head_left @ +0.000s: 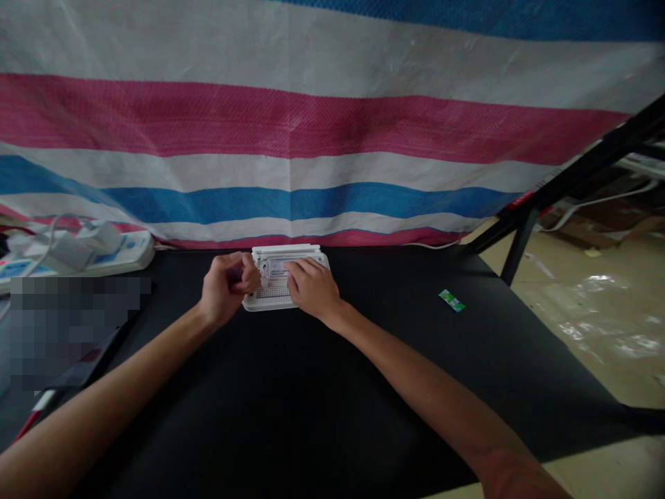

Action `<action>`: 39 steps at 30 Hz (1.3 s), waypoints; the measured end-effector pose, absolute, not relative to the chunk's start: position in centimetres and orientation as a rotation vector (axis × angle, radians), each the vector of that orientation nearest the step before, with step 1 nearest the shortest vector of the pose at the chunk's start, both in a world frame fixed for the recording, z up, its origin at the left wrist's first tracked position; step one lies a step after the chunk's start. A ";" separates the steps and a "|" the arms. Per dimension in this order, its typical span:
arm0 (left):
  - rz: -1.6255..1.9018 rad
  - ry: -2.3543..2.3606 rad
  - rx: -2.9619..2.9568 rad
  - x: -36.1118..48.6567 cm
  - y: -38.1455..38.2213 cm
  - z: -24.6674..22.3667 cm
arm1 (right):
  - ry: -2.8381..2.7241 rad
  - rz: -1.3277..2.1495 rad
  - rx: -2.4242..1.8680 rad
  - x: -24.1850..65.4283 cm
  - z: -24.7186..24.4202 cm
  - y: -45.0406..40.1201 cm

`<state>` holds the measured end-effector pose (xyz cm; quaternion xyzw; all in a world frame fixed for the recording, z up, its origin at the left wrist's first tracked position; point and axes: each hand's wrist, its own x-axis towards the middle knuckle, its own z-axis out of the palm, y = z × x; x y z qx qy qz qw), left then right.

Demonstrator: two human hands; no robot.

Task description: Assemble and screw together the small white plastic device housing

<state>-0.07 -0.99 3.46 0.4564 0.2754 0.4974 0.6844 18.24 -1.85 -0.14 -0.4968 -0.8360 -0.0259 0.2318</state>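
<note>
A white plastic device [271, 303] with a row of small slots and a pale label lies at the far side of the black table. Over its right part rests my right hand [314, 285], fingers stretched out and lying on the label area, partly covering it. My left hand [227, 285] is at the device's left edge, its fingers curled closed with thumb and forefinger together. What it holds, if anything, is hidden or too small to make out. Along the device's back edge runs a raised white strip [285, 249].
At the left stands a white power strip [138, 251] with plugs and cables, beside a dark flat item, partly pixelated. A small green packet [451, 300] lies on the table's right side. Striped sheeting [291, 125] hangs behind; a black metal frame [519, 235] rises at the right.
</note>
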 end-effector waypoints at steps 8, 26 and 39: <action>1.713 0.825 1.028 2.0 -2.9 3.9 | -2.301 -0.087 -1.354 18.3 -0.2 -1.8; 1.078 0.559 1.141 -0.6 -1.1 3.9 | -2.277 -0.084 -1.364 18.2 -0.3 -1.8; 1.160 0.555 1.080 -0.3 -1.0 3.3 | -2.300 -0.083 -1.384 18.2 -0.2 -1.7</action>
